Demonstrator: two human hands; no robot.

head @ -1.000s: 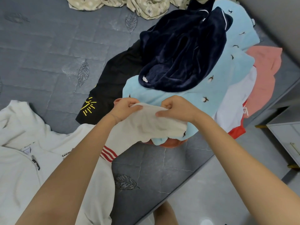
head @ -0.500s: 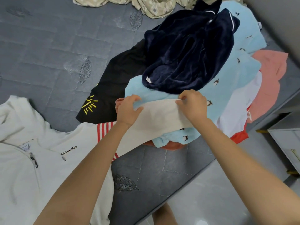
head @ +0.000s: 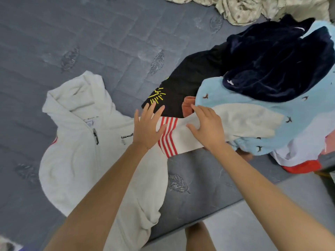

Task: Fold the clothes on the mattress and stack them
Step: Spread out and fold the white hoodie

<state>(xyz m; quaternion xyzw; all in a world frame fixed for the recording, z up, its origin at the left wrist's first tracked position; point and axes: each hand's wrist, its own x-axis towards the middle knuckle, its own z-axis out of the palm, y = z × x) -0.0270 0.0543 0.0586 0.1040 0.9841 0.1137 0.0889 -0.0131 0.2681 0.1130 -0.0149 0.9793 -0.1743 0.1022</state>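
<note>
Now left hand (head: 146,127) and right hand (head: 208,129), fingers flat, press the hoodie sleeve (head: 244,122), apparently overlapping the pile (head: 272,69).

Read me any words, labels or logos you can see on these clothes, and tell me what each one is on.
"ecamet": black script on the chest of the white hoodie; the rest is covered by the left hand.
Neck label inside the hoodie's collar: too small to read.
Yellow sun-like drawing on the black garment: no letters can be made out.
</note>
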